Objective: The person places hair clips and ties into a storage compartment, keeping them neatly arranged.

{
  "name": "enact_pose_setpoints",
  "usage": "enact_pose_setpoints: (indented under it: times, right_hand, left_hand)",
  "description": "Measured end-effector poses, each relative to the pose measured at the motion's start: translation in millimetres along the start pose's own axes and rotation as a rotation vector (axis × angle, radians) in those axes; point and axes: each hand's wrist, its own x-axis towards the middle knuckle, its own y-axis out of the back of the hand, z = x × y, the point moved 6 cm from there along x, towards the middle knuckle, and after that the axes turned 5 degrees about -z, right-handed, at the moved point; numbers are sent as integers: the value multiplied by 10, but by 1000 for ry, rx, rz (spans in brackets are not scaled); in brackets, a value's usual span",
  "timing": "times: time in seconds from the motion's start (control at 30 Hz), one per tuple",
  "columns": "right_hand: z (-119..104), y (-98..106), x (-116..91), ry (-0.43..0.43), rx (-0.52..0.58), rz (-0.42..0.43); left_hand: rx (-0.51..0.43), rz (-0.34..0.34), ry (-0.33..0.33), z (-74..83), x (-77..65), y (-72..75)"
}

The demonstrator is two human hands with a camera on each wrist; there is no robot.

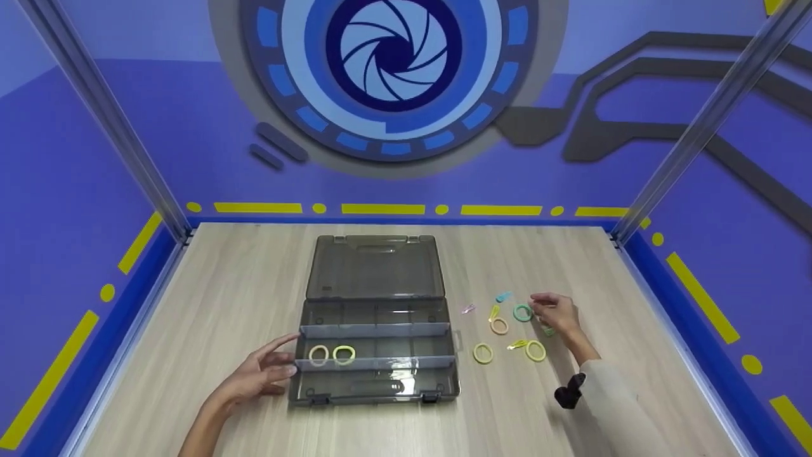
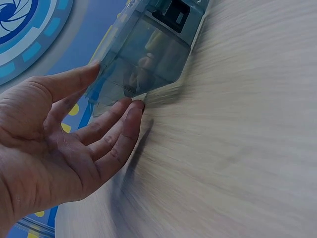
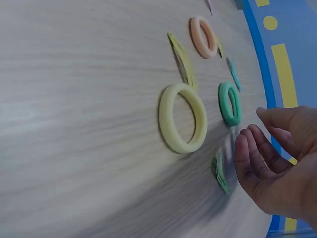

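An open grey see-through compartment box (image 1: pixel 377 381) lies on the table, its lid (image 1: pixel 375 268) laid back. A pale hair tie (image 1: pixel 318 355) and a yellow-green one (image 1: pixel 344 355) sit in its middle row. At the box's left side is my left hand (image 1: pixel 254 374), fingers extended, fingertips right at the wall. Over at the right, my right hand (image 1: pixel 557 312) hovers beside a green hair tie (image 3: pixel 229 104), thumb and fingers apart with nothing between them. A green snap hair clip (image 3: pixel 221 173) lies below those fingers.
Scattered right of the box are a peach hair tie (image 1: pixel 499 326), two pale yellow ones (image 1: pixel 483 362) (image 1: pixel 528 351), yellow clips (image 1: pixel 519 344), a blue clip (image 1: pixel 504 297) and a pink clip (image 1: pixel 469 309). Blue printed walls (image 1: pixel 393 190) enclose the table (image 1: pixel 241 279).
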Motion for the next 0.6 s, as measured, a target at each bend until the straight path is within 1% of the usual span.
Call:
enact_pose_setpoints:
  times: [0.1,0.23,0.37,0.6]
  right_hand:
    - [21,-20,17,4,-20,-6]
    - [44,-31,27,24,-81,-11]
    - [37,-59,42,47,-132,-9]
    - [37,-99,51,49,-200,1]
  left_hand:
    - [-11,6,10,-6,6,5]
    - [-11,15,21,-14,20,2]
    - [-8,20,21,-15,15,2]
    - [-14,7,4,-1,12,2]
